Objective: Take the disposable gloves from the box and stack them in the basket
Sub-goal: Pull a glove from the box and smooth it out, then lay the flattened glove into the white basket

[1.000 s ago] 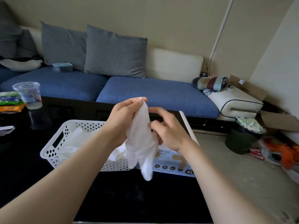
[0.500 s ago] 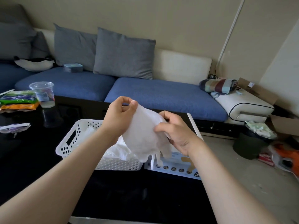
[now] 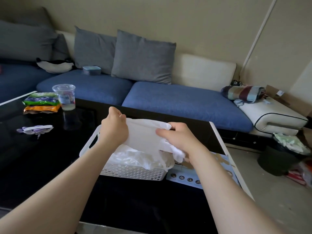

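Left hand (image 3: 114,130), right hand (image 3: 182,141) are bare (forearms (image 3: 72,181) too).

Single view: head-worn wide-angle camera, facing forward and down across the glossy black table (image 3: 42,157) toward the blue-cushioned sofa (image 3: 185,102). Near field: left hand (image 3: 114,130) and right hand (image 3: 179,141), mid-frame, close to lens.

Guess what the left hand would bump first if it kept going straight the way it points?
The left hand, pinching the disposable glove, would probably reach the sofa's blue seat cushion beyond the black table; nothing nearer shows, but depth is unclear.
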Demonstrator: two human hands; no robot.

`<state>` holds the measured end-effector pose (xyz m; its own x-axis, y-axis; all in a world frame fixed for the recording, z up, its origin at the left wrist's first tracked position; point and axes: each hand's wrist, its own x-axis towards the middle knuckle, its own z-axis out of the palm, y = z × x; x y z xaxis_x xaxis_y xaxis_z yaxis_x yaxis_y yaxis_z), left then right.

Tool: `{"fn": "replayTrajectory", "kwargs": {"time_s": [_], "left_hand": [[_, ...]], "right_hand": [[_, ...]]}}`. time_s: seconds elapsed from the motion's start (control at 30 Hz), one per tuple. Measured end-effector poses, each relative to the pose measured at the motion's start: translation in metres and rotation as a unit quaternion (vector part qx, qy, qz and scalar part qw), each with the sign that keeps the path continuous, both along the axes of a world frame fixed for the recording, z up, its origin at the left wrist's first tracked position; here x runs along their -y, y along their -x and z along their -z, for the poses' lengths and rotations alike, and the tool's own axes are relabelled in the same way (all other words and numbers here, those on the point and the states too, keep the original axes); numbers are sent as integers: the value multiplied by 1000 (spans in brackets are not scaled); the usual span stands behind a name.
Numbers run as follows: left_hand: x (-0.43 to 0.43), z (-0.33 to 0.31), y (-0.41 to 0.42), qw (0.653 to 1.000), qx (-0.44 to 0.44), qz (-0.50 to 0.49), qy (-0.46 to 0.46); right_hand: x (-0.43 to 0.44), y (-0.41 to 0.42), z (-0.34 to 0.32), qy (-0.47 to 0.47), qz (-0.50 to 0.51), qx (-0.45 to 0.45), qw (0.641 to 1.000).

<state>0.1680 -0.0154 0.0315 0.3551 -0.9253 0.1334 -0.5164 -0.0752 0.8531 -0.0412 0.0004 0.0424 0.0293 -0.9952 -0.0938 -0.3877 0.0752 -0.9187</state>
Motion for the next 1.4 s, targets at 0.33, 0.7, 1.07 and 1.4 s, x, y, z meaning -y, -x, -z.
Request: {"fn": "replayTrajectory", "kwargs": {"time_s": [0.33,0.7,1.07,1.4], "left_hand": [[1,18,-23,948,303,-56,-84],[1,19,0,887,367,247,-134],[1,16,14,892,390,210,-93],[-21,3,74,892,288,347,42]], "right_hand": [[13,-31,16,193,77,-320,924],[-9,-35,-4,52,-167,-415,893],[-12,19,-3,127,-44,-323,937],[-6,95,24,28,42,-432,901]]}}
